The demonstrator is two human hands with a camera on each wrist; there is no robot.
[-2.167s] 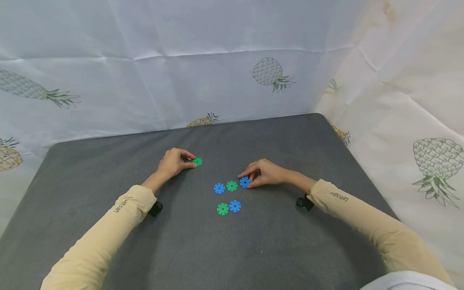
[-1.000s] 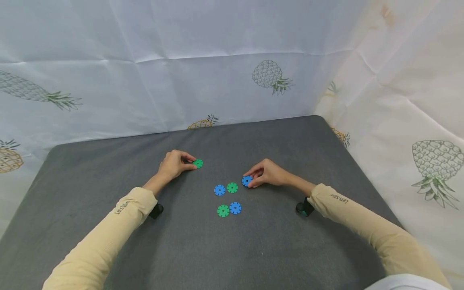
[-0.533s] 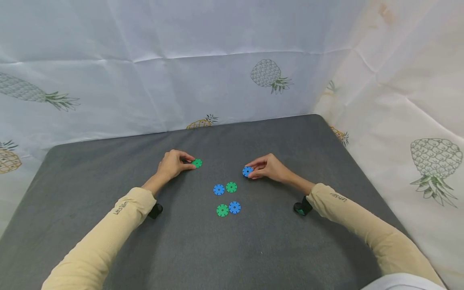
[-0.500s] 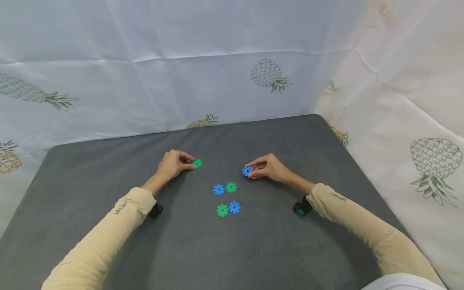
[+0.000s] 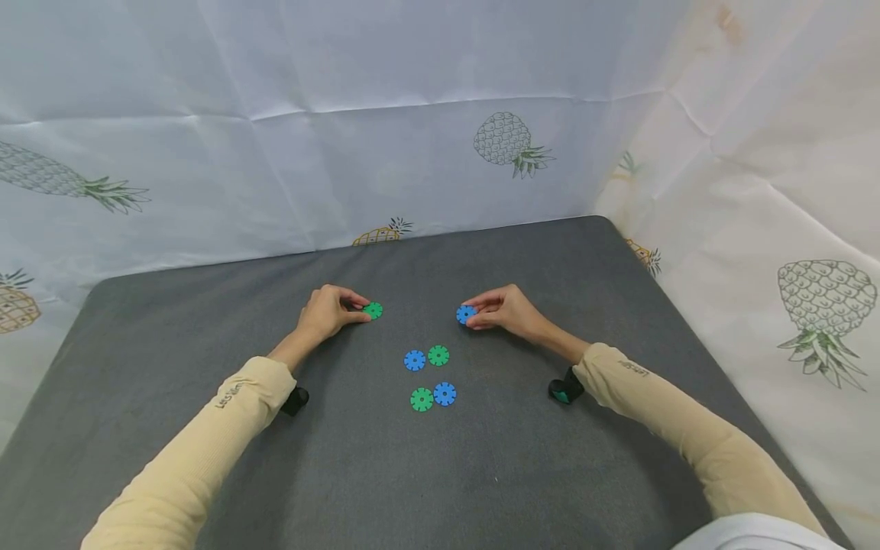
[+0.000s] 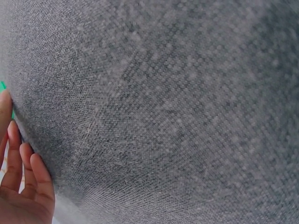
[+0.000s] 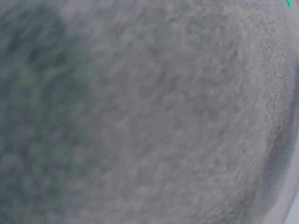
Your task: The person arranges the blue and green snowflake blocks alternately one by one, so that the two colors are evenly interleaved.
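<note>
Between thumb and fingers my left hand (image 5: 325, 312) pinches a green notched disc (image 5: 374, 310), low over the cloth toward the back of the table. The left wrist view catches the fingers (image 6: 41, 170) at its left edge, with a sliver of green beside the thumb. My right hand (image 5: 510, 312) grips a blue notched disc (image 5: 465, 314) by its right side, level with the green one and a short way to its right. Nearer to me, a second blue disc (image 5: 415, 360) lies beside a green disc (image 5: 438, 355). In front of them, another green disc (image 5: 422, 399) and blue disc (image 5: 444, 393) lie edge to edge.
Dark grey cloth covers the table (image 5: 481, 473). White curtains printed with pineapples hang behind (image 5: 289, 168) and along the right side. A black wrist camera (image 5: 565, 388) sits under the right sleeve and another (image 5: 296, 400) under the left.
My right hand has lifted the blue disc from the right end of the upper row and carried it toward the back of the table. The left hand stays put with its green disc.
</note>
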